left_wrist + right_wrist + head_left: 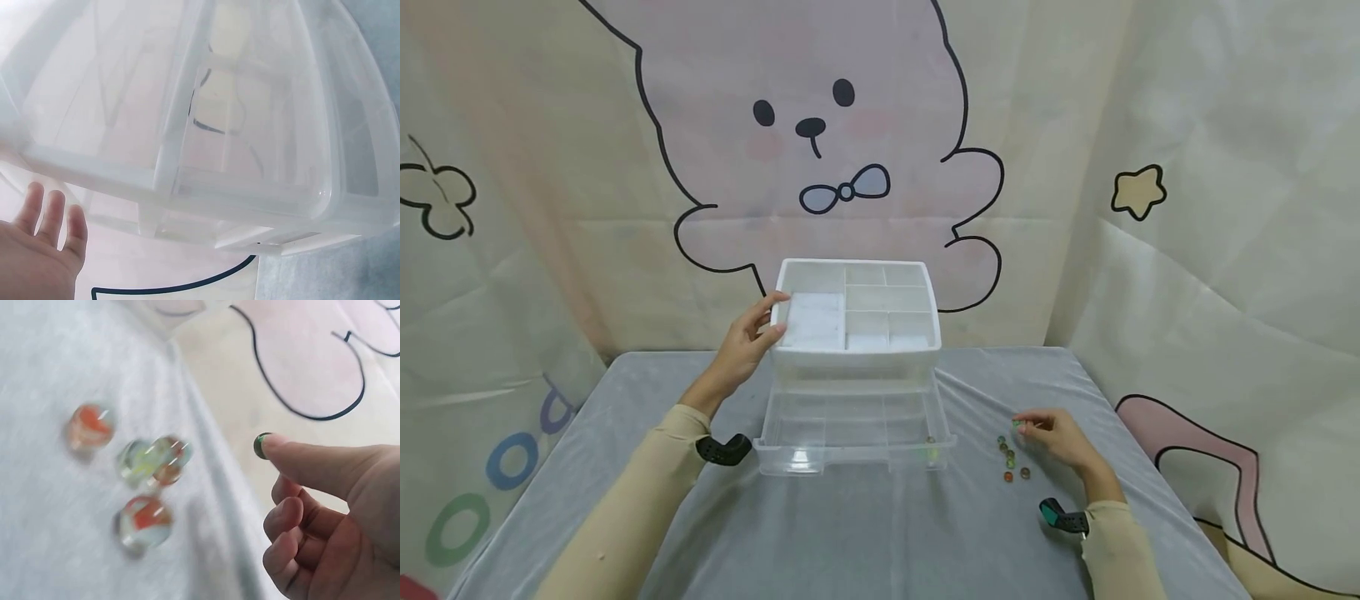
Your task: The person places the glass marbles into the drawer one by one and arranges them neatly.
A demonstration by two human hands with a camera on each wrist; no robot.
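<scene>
A white storage box (856, 310) stands at the back of the table (865, 533), which has a gray cloth on it. The top of the box is split into little boxes, and I cannot see anything inside them. Its clear drawer (853, 429) is pulled out toward the person. One or two small marbles (931, 451) seem to lie at the drawer's front right corner; the rest of it looks bare. The left hand (747, 340) rests on the left edge of the box top, with its fingers straight and loose, not gripping. The right hand (1054, 435) is over the cloth, well to the right of the drawer. It pinches a green marble (260, 445) at its fingertips, and the other fingers curl in. The marble sticks out past the tip of the finger, on the side toward the drawer. It is round, so it has no long side and points no way. More marbles (1009, 460) lie on the cloth just beside the right hand, between it and the drawer.
</scene>
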